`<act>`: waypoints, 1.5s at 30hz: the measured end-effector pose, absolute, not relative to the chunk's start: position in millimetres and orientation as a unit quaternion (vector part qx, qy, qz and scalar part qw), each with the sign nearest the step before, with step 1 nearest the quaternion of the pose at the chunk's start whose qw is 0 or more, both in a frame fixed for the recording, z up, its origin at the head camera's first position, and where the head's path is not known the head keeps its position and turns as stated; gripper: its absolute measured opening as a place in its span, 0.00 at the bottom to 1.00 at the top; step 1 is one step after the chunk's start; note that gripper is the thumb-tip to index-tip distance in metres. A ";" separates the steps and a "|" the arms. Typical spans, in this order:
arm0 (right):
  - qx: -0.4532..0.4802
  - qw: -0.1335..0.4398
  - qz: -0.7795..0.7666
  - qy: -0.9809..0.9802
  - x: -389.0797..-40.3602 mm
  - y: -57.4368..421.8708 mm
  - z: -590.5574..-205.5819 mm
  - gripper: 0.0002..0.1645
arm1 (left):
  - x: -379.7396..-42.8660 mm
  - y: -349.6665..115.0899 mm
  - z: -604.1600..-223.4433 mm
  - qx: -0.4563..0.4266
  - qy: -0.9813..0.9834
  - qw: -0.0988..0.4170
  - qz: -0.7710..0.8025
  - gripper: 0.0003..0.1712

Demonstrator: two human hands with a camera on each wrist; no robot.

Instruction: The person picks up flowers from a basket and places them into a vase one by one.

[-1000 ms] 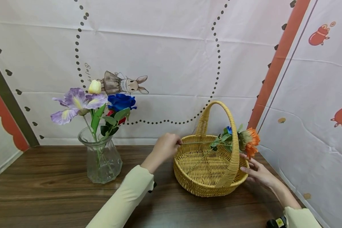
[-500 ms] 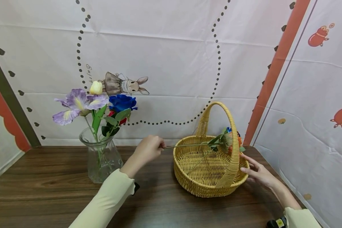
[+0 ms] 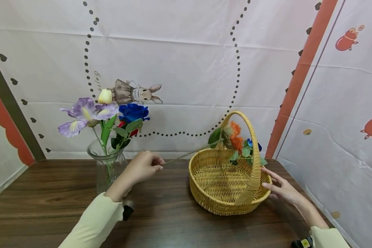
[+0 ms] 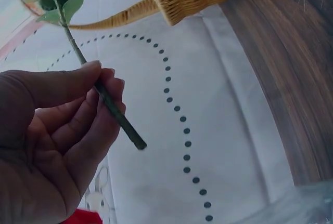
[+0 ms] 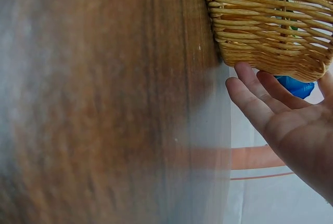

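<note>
My left hand (image 3: 144, 167) pinches the lower stem of an orange artificial flower (image 3: 235, 136) between thumb and fingers. The stem slants up to the right, and the bloom overlaps the handle base at the back of the yellow wicker basket (image 3: 204, 203). In the left wrist view the green stem's cut end (image 4: 138, 143) sticks out past the fingers. At the basket's right side, my right hand (image 3: 283, 189) touches the rim with fingers mostly straight. A blue flower (image 3: 255, 144) with green leaves lies in the basket, its bloom partly hidden behind the handle.
A clear glass vase (image 3: 106, 172) stands left on the wooden table (image 3: 173, 220), partly behind my left arm. It holds a purple iris (image 3: 85, 113), a cream tulip (image 3: 105, 96), a blue rose (image 3: 133, 112) and a red flower. Printed cloth walls (image 3: 179, 69) enclose the table.
My left hand has moved left from the basket toward the vase, drawing the orange flower with it; the bloom has shifted from beyond the right rim to the basket's back. The right hand has stayed put.
</note>
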State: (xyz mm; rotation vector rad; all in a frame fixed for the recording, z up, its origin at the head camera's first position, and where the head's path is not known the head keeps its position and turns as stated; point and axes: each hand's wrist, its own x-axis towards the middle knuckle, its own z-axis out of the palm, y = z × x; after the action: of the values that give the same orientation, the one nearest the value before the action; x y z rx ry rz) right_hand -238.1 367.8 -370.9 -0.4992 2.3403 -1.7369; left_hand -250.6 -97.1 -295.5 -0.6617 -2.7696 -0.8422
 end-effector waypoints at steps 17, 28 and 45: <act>-0.186 0.092 -0.580 0.788 -237.8 368.7 -372.6 0.35 | -219.4 -144.5 -278.3 -0.213 -0.912 0.073 -0.343 0.05; -0.176 0.095 -0.587 0.785 -237.0 368.9 -371.4 0.34 | -203.4 -169.5 -261.3 -0.190 -0.906 0.098 -0.365 0.08; -0.171 0.092 -0.581 0.790 -236.7 368.0 -369.4 0.35 | -193.4 -198.9 -238.2 -0.134 -0.893 0.193 -0.383 0.14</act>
State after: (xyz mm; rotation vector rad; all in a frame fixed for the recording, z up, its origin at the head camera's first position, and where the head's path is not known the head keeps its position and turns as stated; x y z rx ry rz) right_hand -236.7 368.0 -369.4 -0.5079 2.3473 -1.7267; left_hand -193.4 -198.9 -238.2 -0.3763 -2.5064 -1.0744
